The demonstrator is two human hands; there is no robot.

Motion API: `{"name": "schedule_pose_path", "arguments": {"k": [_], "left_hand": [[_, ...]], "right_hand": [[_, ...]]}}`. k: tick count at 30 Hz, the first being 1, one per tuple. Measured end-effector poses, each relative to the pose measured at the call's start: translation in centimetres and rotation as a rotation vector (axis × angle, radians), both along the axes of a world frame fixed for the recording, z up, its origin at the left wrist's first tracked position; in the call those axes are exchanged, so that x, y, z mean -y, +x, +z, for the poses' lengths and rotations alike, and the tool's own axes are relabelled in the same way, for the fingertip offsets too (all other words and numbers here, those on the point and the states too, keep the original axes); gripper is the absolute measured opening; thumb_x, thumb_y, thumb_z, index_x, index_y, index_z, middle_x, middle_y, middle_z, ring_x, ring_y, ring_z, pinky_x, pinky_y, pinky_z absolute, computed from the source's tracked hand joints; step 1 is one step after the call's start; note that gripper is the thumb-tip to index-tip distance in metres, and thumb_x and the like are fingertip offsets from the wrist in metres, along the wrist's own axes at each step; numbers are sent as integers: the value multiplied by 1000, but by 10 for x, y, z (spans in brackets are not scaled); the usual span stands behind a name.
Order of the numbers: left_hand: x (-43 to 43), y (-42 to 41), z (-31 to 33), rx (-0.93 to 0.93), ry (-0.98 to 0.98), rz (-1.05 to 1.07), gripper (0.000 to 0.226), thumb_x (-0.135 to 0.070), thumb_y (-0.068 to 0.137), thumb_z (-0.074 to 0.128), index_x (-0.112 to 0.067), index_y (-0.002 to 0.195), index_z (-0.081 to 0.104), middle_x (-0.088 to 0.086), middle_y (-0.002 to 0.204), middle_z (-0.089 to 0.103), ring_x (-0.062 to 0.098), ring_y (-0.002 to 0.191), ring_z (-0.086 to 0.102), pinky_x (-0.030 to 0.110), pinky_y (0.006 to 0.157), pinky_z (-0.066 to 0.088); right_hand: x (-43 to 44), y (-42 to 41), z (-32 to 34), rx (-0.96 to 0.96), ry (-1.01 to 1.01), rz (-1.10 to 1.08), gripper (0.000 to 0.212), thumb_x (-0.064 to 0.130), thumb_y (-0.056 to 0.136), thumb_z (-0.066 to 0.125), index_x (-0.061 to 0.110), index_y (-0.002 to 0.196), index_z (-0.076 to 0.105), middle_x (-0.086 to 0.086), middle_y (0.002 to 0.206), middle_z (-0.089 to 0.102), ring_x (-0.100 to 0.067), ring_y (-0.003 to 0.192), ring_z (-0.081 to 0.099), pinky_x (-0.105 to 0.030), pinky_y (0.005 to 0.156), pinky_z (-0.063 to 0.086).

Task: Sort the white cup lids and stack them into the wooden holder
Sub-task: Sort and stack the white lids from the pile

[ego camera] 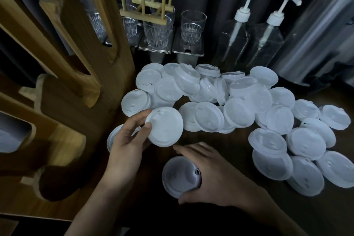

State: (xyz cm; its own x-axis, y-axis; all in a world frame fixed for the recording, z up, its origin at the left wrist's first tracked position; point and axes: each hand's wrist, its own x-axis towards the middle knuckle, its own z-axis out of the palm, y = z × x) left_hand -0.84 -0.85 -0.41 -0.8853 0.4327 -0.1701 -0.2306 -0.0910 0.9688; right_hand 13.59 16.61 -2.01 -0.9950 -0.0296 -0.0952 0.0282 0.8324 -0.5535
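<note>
Gripping lids (166,128): left hand (127,142), right hand (212,175)

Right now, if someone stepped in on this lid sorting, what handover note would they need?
Left hand grips one white lid by its edge, beside the wooden holder.
Right hand grips another lid, maybe a short stack, low over the table.
The loose lids lie heaped behind and to the right.
Done: little visible; a pale shape sits in one holder slot.
Left: nearly the whole heap.
</note>
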Motion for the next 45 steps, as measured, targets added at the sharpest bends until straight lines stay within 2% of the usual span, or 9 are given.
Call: {"name": "schedule_pose_path", "arguments": {"k": [11, 15, 18, 21, 25, 30, 37, 40, 45], "left_hand": [[2, -2, 2, -26, 26, -15, 30, -26, 97, 63, -26, 127, 69, -2, 125, 73, 18, 118, 71, 37, 92, 59], [-4, 2, 4, -9, 56, -71, 36, -35, 88, 66, -29, 123, 72, 1, 126, 72, 22, 119, 70, 39, 90, 60], [-9, 5, 4, 26, 94, -132, 40, -36, 87, 67, -30, 126, 71, 1, 131, 71, 24, 124, 68, 42, 93, 59], [-13, 8, 7, 10, 118, -173, 38, -32, 87, 65, -30, 125, 70, -3, 125, 74, 19, 120, 70, 32, 87, 61], [-17, 11, 9, 29, 167, -189, 42, -28, 90, 61, -22, 131, 66, 1, 128, 74, 22, 121, 70, 36, 92, 62], [-19, 12, 10, 46, 199, -217, 43, -23, 96, 57, -15, 138, 61, 4, 135, 71, 24, 127, 67, 43, 103, 57], [-21, 15, 10, 37, 190, -212, 37, -18, 102, 51, -18, 138, 63, 3, 137, 70, 24, 129, 66, 48, 108, 52], [-21, 14, 10, 38, 181, -212, 35, -15, 105, 49, -18, 137, 63, 5, 137, 69, 26, 129, 66, 49, 106, 52], [-20, 15, 11, 86, 234, -226, 33, -21, 104, 50, -20, 132, 68, 5, 136, 70, 27, 128, 66, 46, 102, 55]], "right_hand": [[-11, -5, 21, -435, -148, -201, 84, 50, 70, 84, 38, 146, 51, 16, 141, 45, -15, 135, 46, -19, 102, 43], [-7, -16, 30, -600, -195, -245, 90, 42, 71, 85, 24, 151, 49, 0, 139, 43, -20, 135, 48, -28, 109, 43], [-4, -25, 34, -734, -219, -285, 86, 38, 69, 84, 11, 145, 54, -6, 134, 44, -20, 131, 50, -25, 106, 44], [-4, -32, 32, -828, -301, -284, 84, 31, 67, 88, 10, 138, 49, -3, 136, 45, -27, 130, 51, -40, 102, 52], [-5, -35, 20, -828, -416, -274, 80, 21, 68, 87, 14, 133, 42, -12, 137, 48, -34, 131, 54, -49, 100, 53], [-6, -34, 10, -758, -184, -313, 65, 25, 70, 82, 9, 129, 58, -8, 136, 44, -20, 136, 46, -21, 110, 39], [-10, -33, 7, -683, -136, -294, 61, 47, 74, 85, 12, 122, 71, -10, 133, 41, -23, 135, 47, -14, 107, 39], [-9, -31, 10, -654, -147, -254, 69, 56, 77, 80, 11, 128, 69, -11, 146, 39, -25, 143, 42, -18, 113, 35], [-2, -37, 10, -670, -151, -306, 58, 47, 82, 82, 6, 121, 66, -8, 150, 47, -21, 142, 47, -27, 112, 41]]}}
